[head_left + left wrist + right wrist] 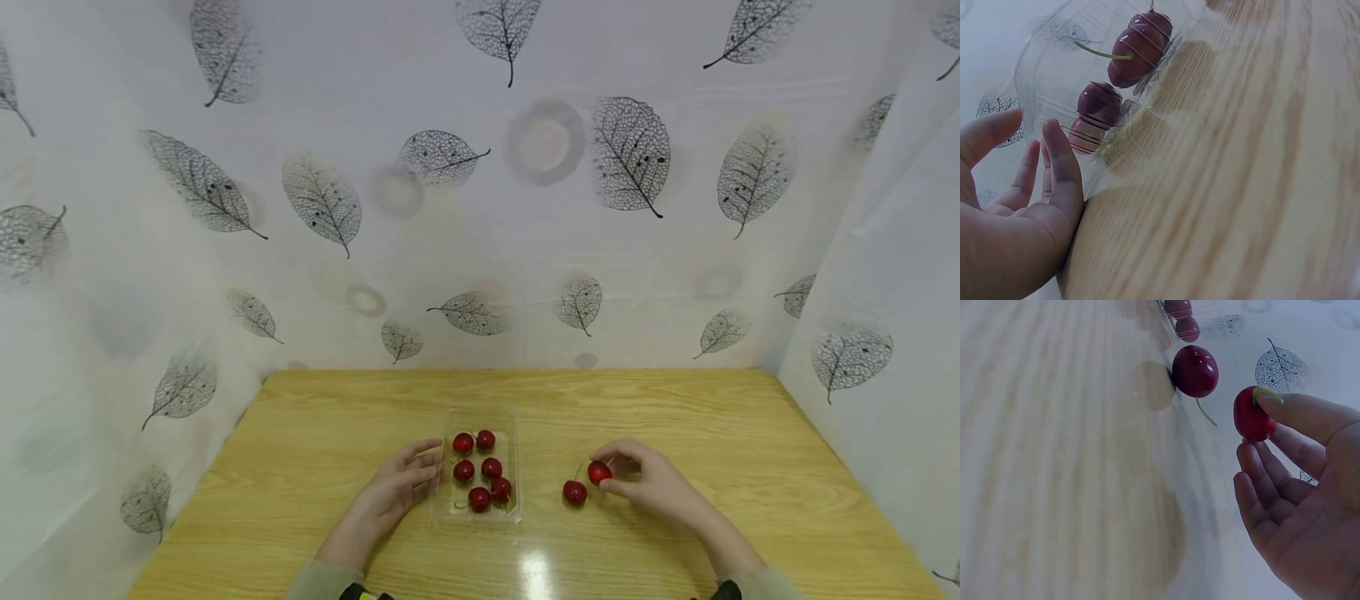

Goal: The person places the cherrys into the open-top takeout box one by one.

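Note:
Between thumb and forefinger my right hand [648, 482] pinches a red cherry [1252, 415] with a green stem, just above the table. A darker cherry [575, 492] lies on the wood to its left, its stem showing in the right wrist view [1195, 371]. My left hand [401, 483] rests beside a clear plastic box [513, 510], its relaxed fingertips at the left wall. Several dark red cherries [479, 499] sit inside the box. In the left wrist view, the fingers [1063, 165] are close to the box's ribbed side; whether they all touch it is hard to tell.
A light wooden table [337, 408] lies under everything. White sheeting [480, 250] printed with dark leaves stands behind it and along both sides. Bare wood separates the box from the loose cherry.

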Action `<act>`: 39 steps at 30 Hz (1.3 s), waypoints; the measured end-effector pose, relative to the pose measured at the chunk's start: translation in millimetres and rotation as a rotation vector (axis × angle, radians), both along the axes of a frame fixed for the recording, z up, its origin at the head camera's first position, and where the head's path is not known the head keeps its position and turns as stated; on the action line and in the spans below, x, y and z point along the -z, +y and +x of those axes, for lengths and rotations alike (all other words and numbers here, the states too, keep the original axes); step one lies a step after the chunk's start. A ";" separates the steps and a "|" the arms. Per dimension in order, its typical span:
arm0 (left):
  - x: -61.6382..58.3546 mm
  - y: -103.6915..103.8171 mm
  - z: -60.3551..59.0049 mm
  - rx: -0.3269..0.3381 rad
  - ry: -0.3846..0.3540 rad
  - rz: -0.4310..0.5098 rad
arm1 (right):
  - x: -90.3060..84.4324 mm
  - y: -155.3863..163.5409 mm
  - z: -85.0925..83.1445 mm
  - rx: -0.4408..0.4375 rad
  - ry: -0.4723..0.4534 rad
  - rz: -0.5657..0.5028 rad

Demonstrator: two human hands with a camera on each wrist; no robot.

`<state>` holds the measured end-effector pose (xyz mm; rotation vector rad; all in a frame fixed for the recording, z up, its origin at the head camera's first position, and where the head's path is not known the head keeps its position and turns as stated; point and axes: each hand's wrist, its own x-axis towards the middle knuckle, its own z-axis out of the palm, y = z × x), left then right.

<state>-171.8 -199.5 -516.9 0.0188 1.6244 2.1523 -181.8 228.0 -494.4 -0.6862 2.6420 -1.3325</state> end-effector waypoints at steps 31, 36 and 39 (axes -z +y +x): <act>-0.8 0.7 -0.4 -0.001 -0.009 -0.012 | -24.1 -73.1 -47.9 -0.109 0.026 -0.068; -0.7 0.3 -0.7 -0.001 -0.011 -0.007 | -24.2 -83.2 -50.6 -0.138 0.049 -0.063; 0.1 -0.1 -0.9 0.002 -0.009 -0.003 | -25.3 -89.9 -50.3 -0.150 0.060 -0.063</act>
